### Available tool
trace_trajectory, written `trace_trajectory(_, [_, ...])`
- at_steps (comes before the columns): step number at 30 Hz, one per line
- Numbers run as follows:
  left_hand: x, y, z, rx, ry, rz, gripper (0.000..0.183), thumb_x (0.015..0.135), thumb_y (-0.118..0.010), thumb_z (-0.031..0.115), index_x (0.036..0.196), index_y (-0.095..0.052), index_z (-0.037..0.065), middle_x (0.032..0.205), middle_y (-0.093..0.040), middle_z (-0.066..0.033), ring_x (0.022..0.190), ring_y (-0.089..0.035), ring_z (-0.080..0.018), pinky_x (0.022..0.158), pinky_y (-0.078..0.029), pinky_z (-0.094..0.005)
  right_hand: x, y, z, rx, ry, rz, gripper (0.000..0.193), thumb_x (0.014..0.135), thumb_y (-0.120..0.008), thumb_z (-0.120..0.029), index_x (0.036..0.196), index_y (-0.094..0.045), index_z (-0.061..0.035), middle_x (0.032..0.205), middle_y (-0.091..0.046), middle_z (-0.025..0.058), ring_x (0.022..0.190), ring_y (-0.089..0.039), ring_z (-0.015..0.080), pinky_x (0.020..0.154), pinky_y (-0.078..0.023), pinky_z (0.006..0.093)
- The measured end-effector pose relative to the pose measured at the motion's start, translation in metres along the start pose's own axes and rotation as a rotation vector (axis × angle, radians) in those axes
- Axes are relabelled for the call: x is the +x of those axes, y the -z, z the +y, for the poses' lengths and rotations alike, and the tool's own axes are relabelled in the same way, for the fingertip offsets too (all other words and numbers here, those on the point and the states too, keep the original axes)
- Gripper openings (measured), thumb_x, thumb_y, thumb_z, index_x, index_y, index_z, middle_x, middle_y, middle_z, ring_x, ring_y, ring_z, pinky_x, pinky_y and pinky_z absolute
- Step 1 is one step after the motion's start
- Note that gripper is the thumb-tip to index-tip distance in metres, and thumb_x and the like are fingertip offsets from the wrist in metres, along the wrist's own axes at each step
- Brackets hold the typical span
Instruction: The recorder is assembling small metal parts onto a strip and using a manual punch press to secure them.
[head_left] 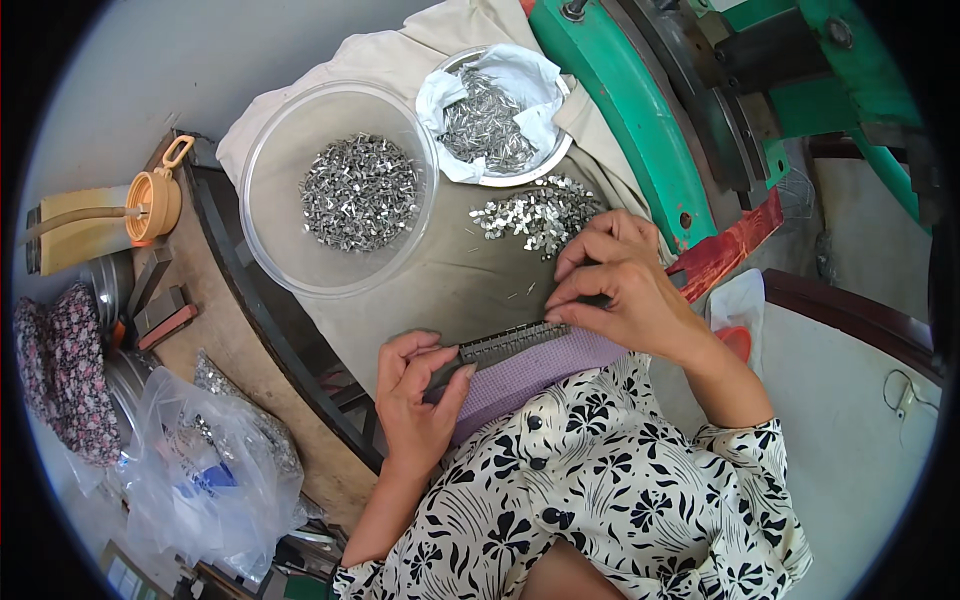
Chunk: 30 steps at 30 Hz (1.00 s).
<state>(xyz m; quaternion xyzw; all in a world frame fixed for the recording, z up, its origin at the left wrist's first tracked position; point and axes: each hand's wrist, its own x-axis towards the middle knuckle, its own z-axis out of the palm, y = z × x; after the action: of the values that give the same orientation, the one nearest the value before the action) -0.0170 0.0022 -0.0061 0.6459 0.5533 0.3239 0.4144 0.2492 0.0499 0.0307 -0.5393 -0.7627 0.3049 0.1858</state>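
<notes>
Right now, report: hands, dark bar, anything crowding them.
Left hand holding dark bar by left end; right hand at its right end, grip unclear. Bar lies along lilac cloth. Metal discs piled close beyond right hand.

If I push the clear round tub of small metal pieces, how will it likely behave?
The clear tub probably keeps its shape, as its rim looks smooth and round. The heap of metal pieces inside likely gives it some weight and may shift. It might drag the wrinkled cloth beneath it.
</notes>
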Motion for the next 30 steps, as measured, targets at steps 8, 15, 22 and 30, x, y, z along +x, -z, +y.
trace_trajectory(8, [0.000, -0.002, 0.001, -0.002, 0.013, -0.011, 0.028, 0.074, -0.081, -0.002, 0.100, -0.070, 0.000, 0.112, -0.059, -0.0150, 0.097, -0.063, -0.0261, 0.086, -0.052, -0.0335, 0.026, 0.000, 0.002, -0.093, 0.131, -0.028, 0.013, 0.074, -0.078, -0.011, 0.085, -0.071, -0.0112, 0.088, -0.060, 0.0032, 0.086, -0.061, 0.0239, 0.074, -0.045, 0.0372])
trace_trajectory(15, [0.002, -0.005, 0.005, 0.065, -0.030, -0.008, 0.027, 0.073, -0.082, -0.001, 0.098, -0.070, 0.001, 0.111, -0.057, -0.0143, 0.093, -0.062, -0.0257, 0.082, -0.052, -0.0336, 0.016, -0.005, -0.001, -0.231, 0.147, -0.068, 0.013, 0.079, -0.073, -0.012, 0.084, -0.062, -0.0054, 0.081, -0.054, 0.0079, 0.079, -0.060, 0.0269, 0.073, -0.045, 0.0402])
trace_trajectory(22, [0.002, -0.007, 0.003, 0.147, -0.078, -0.007, 0.028, 0.072, -0.082, 0.001, 0.097, -0.070, 0.002, 0.111, -0.056, -0.0145, 0.090, -0.061, -0.0255, 0.079, -0.052, -0.0336, -0.011, 0.010, 0.007, 0.208, -0.068, 0.073, 0.011, 0.085, -0.067, 0.000, 0.094, -0.061, -0.0004, 0.085, -0.063, 0.0098, 0.071, -0.064, 0.0230, 0.060, -0.048, 0.0321])
trace_trajectory(30, [-0.002, -0.009, -0.001, 0.168, -0.137, 0.015, 0.028, 0.072, -0.082, 0.001, 0.097, -0.070, 0.002, 0.111, -0.056, -0.0145, 0.089, -0.061, -0.0257, 0.077, -0.052, -0.0333, -0.029, 0.008, 0.008, 0.755, -0.493, 0.089, 0.009, 0.093, -0.061, 0.005, 0.102, -0.062, 0.0060, 0.088, -0.067, 0.0052, 0.083, -0.072, 0.0135, 0.073, -0.056, 0.0221])
